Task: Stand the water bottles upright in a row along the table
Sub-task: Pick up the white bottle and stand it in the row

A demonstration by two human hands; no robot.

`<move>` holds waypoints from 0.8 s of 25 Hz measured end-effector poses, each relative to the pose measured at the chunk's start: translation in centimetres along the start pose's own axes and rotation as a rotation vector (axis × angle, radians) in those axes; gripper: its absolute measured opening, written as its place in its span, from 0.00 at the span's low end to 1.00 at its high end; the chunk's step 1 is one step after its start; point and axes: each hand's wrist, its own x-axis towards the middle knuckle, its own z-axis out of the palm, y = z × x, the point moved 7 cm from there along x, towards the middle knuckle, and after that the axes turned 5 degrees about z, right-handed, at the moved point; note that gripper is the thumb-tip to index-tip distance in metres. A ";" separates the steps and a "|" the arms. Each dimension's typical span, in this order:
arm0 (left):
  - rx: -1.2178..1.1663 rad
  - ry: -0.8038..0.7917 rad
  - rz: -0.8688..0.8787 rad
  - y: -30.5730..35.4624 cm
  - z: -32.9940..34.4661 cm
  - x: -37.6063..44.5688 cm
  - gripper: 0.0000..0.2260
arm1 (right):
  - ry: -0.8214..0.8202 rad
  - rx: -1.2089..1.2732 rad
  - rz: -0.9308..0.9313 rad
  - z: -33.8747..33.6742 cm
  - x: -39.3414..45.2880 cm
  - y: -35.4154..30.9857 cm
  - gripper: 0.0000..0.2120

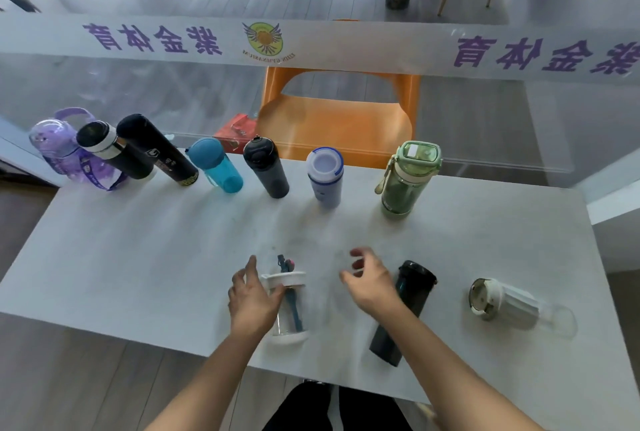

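The left hand [251,299] grips the clear bottle [294,313], lying near the tabletop's [138,257] front edge, just under its white cap; the right hand [369,283] hovers loose, empty; the bottle looks light, rigid, slick; grasp round the body.

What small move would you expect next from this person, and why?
Probably tipping the clear plastic bottle with the white lid upright. The left hand grips it where it seems to lie on its side, the right hand holds nothing, and the upright far row ends at the green square-lidded bottle.
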 end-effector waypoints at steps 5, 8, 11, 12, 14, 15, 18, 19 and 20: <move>-0.293 -0.250 -0.076 -2.2 2.4 0.3 0.37 | -0.209 -0.101 0.043 8.6 -2.0 0.3 0.23; -0.374 -0.250 -0.030 -2.1 2.9 0.2 0.35 | -0.169 0.003 0.071 9.6 -2.3 0.2 0.19; -0.430 -0.211 0.062 -1.1 1.8 -0.6 0.35 | -0.101 0.169 0.084 8.8 -3.1 0.1 0.17; -0.451 -0.192 0.106 -0.5 1.3 -0.9 0.37 | -0.065 0.228 0.082 8.2 -3.2 0.2 0.16; -0.518 -0.168 0.206 1.4 0.2 -1.6 0.42 | 0.015 0.332 0.073 6.6 -3.7 0.5 0.13; -0.544 -0.165 0.263 2.5 -0.2 -2.0 0.43 | 0.048 0.384 0.067 5.6 -4.0 0.6 0.10; -0.557 -0.186 0.427 6.3 0.0 -2.9 0.31 | 0.164 0.481 0.040 2.0 -4.7 1.0 0.10; -0.557 -0.207 0.470 7.7 0.2 -3.5 0.27 | 0.207 0.502 0.027 0.5 -5.1 1.1 0.09; -0.558 -0.233 0.502 9.3 0.6 -4.2 0.24 | 0.250 0.521 0.006 -1.3 -5.5 1.2 0.08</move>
